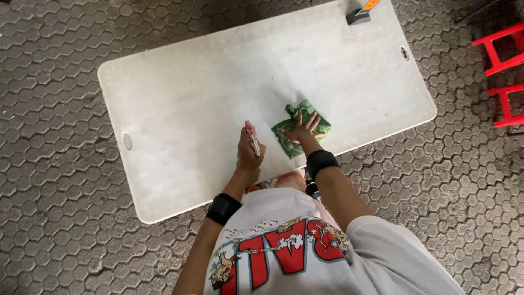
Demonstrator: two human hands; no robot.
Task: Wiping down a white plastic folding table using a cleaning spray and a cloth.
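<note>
Hexagon paving stones, grey and pretty worn, cover the whole ground, and a long white plastic desk (180, 93) sits on them at a slant, shot from right above the person's head. Most of the desk top is bare, with a faint grubby film and a round cap hole near each end. The person's right hand (303, 131) is pressed flat on a crumpled green cloth (301, 127) near the desk's close edge, fingers spread wide, so the palm pins the rag down and gives it as much contact with the surface as possible. The left hand (249, 152) is wrapped tight around a small spray bottle with a pink nozzle (252, 136), held upright just beside the cloth with the nozzle pointing away over the desk, close enough that both sit in the same patch of work. Whether the bottle's base touches the desk is hard to tell, since the hand hides it. Both wrists wear black bands, and the white printed t-shirt (305, 254) fills the bottom of the view. At the far end of the desk stands a dark block with an orange top (360, 12), well apart from the hands, and red metal furniture frames (505, 74) stand off to the side on the paving.
</note>
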